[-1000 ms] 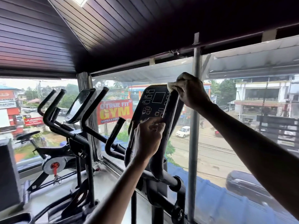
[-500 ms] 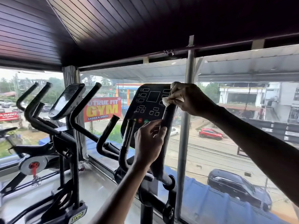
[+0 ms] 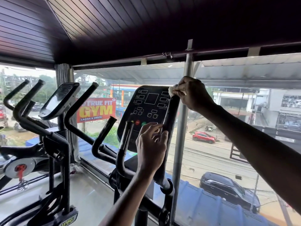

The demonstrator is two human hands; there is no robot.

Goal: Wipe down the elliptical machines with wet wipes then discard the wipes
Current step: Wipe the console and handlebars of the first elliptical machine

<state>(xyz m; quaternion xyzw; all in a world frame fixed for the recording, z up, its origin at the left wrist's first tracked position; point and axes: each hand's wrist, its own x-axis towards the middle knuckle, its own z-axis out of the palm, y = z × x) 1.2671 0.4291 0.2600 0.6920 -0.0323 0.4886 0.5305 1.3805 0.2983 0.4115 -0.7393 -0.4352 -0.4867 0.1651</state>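
A black elliptical machine stands in front of me, its console (image 3: 146,111) facing me with white outlines and a red and a green button. Its right moving handle (image 3: 170,115) rises beside the console. My right hand (image 3: 192,93) grips the top of that handle with a white wet wipe (image 3: 171,92) bunched under the fingers. My left hand (image 3: 151,144) holds the same handle lower down, fingers curled round it. The machine's left handle (image 3: 104,136) curves up to the left, untouched.
A second elliptical (image 3: 60,101) with tall black handles stands to the left, with a spin bike flywheel (image 3: 19,168) beyond it. A glass wall with a metal post (image 3: 182,128) is right behind the machine. Bare grey floor (image 3: 91,196) lies between the machines.
My right hand with the wipe slid down the handle a little, then went back up to its top end. My left hand kept its grip. My view shifted right.
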